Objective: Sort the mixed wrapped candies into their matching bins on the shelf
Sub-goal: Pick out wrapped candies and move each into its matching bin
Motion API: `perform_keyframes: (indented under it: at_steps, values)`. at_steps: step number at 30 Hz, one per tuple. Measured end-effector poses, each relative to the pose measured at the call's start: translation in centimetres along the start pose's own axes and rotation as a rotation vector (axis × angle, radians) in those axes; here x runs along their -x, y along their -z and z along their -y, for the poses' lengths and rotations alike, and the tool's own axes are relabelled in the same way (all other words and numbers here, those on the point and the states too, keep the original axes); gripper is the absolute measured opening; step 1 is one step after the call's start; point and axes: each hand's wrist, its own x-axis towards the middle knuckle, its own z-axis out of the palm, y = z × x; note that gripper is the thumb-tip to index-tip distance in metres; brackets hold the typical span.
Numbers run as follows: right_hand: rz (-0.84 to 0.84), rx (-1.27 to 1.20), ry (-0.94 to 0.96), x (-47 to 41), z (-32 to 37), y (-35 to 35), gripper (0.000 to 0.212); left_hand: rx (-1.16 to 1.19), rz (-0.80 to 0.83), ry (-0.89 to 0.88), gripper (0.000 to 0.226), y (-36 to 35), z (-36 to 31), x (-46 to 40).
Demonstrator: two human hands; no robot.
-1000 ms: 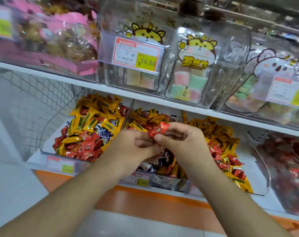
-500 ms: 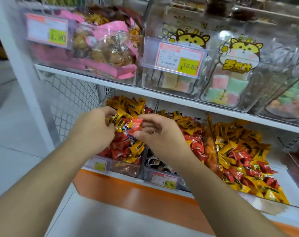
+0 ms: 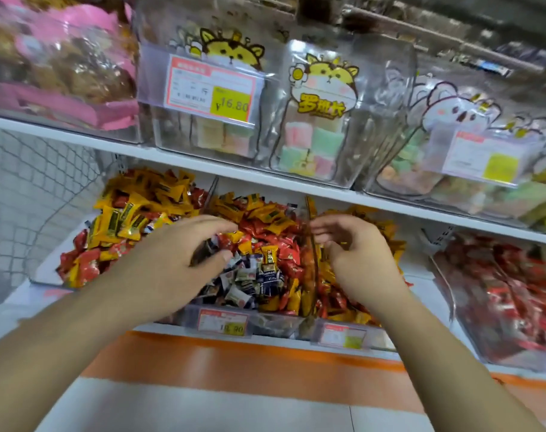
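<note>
Empty, both hands (image 3: 184, 260) (image 3: 355, 254) hover over bins (image 3: 274, 322).

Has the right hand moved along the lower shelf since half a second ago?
Yes. The right hand, earlier in front of the left and middle bins, now hangs over the clear divider right of the middle bin. The red candy is gone.

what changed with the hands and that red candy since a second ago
The right hand no longer pinches the red candy it held earlier; its fingers now hang loose, holding nothing visible. The left hand has spread over the middle bin. The hands have moved apart. Bins and price tags are unchanged.
</note>
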Motion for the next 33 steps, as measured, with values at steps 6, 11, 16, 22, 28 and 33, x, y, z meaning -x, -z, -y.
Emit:
perform_keyframes:
  at_steps: [6,11,16,22,28,33]
  values:
    - [0.241,0.173,-0.061,0.8,-5.9,2.3,0.046,0.076,0.139,-0.113,0.054,-4.9,-3.4,-0.9]
    - [0.387,0.337,0.040,1.0,-6.1,1.9,0.050,0.104,0.219,-0.178,0.060,-7.8,-5.8,-1.4]
    - [0.373,0.446,0.090,0.7,-6.7,0.0,0.042,0.062,0.236,-0.165,0.059,-9.0,-6.4,-1.4]
    - [0.262,0.391,0.082,0.6,-6.6,0.4,0.034,0.067,0.190,-0.148,0.055,-8.5,-6.1,-1.3]
    - [0.070,-0.047,-0.080,1.3,-4.2,3.5,0.025,0.135,0.065,-0.089,0.042,-7.4,-6.0,-1.3]
    - [0.193,-0.289,0.009,2.5,0.6,2.2,0.023,0.439,-0.013,0.042,0.034,-6.2,-6.3,-1.5]
